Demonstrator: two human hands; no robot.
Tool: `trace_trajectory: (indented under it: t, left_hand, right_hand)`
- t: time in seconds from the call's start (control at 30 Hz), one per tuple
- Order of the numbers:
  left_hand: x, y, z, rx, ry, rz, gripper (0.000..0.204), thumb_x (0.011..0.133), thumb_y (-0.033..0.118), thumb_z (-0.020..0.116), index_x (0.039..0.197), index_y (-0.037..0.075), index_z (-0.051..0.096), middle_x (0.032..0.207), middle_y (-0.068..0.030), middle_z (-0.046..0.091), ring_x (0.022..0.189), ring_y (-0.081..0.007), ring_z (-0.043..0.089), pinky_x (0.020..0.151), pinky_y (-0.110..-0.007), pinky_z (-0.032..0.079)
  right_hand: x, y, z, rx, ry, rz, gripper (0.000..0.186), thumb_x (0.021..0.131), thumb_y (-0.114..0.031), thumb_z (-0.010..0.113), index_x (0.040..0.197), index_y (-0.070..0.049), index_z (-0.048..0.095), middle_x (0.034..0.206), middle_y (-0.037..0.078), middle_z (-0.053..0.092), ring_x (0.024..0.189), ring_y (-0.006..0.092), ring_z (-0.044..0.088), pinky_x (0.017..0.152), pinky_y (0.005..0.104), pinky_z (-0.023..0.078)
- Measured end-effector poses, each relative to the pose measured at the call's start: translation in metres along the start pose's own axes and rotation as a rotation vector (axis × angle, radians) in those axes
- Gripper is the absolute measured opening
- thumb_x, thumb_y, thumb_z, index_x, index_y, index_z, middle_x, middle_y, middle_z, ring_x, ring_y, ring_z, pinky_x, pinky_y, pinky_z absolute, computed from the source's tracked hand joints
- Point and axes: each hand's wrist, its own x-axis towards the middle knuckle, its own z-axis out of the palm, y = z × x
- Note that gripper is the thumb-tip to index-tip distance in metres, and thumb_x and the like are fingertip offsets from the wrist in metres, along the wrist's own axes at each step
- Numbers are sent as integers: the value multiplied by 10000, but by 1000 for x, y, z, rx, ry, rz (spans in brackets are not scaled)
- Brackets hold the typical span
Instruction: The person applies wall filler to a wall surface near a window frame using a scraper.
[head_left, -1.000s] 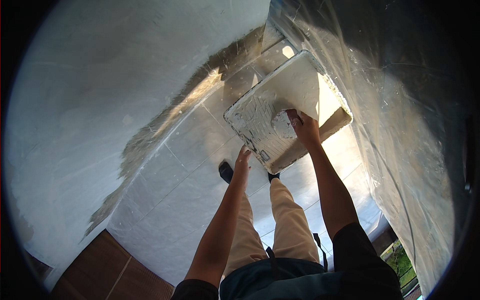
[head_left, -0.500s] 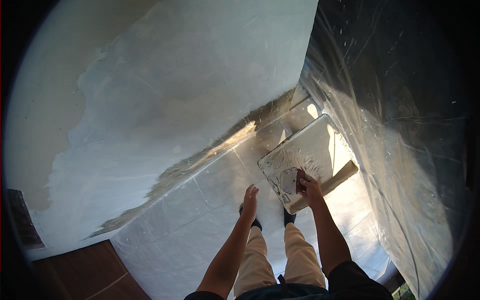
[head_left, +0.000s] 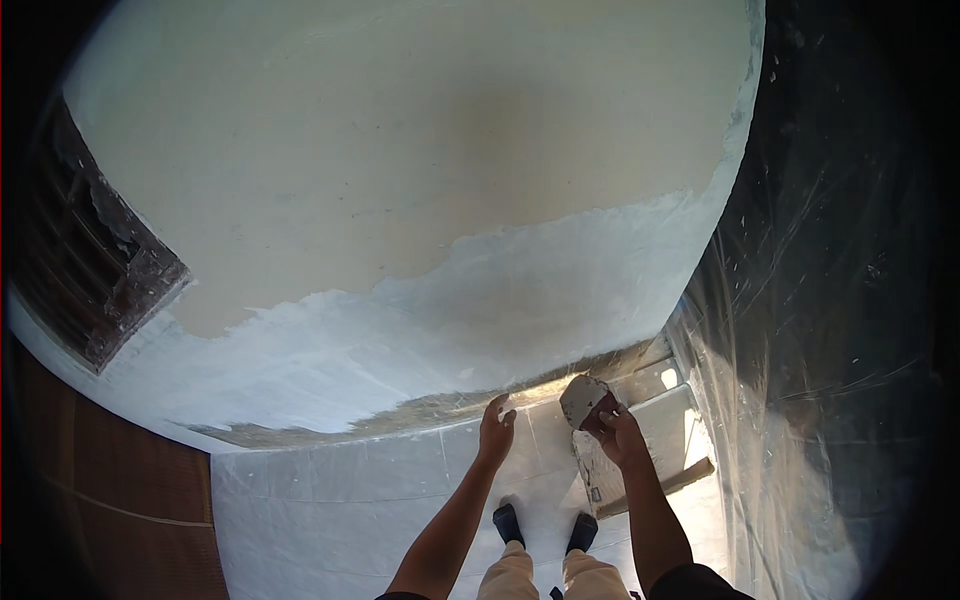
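Observation:
My right hand grips a reddish-brown putty spreader. A thick pale layer of putty coats the spreader's far face. Below and right of it, on the floor, rests a shallow rectangular tray with pale putty smeared inside; my right hand and forearm cover part of it. To the left, my left hand is raised and holds nothing, its fingers slightly curled and apart. Ahead stands a wall, its lower band coated white and its upper part bare beige with a ragged border between them.
Pale sheeting covers the floor under my feet. A clear plastic sheet hangs along the right side. At the left are a dark slatted opening in the wall and a brown panel.
My right hand has lifted the spreader out of the tray, now carrying putty. My view has tilted up toward the wall, showing more of its beige part. The left hand stays free.

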Motion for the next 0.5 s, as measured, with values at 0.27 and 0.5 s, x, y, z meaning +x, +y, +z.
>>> trace_trajectory:
  t: [0.27, 0.5]
  left_hand:
    - [15, 81, -74, 35, 125, 250, 426, 908, 83, 578, 1323, 63, 484, 1311, -151, 543, 1193, -314, 536, 955, -393, 462]
    - [35, 155, -165, 175, 157, 468, 461, 903, 46, 580, 1346, 75, 454, 1339, -138, 515, 1209, -294, 534, 889, -385, 508]
  right_hand:
    - [14, -19, 112, -43, -328, -20, 495, 856, 64, 496, 1340, 24, 399, 1259, 182, 532, 1169, 327, 561, 1011, 472, 483]
    - [6, -13, 205, 28, -469, -49, 473, 926, -5, 468, 1385, 7, 356, 1338, 179, 491, 1228, 316, 520, 1065, 452, 437]
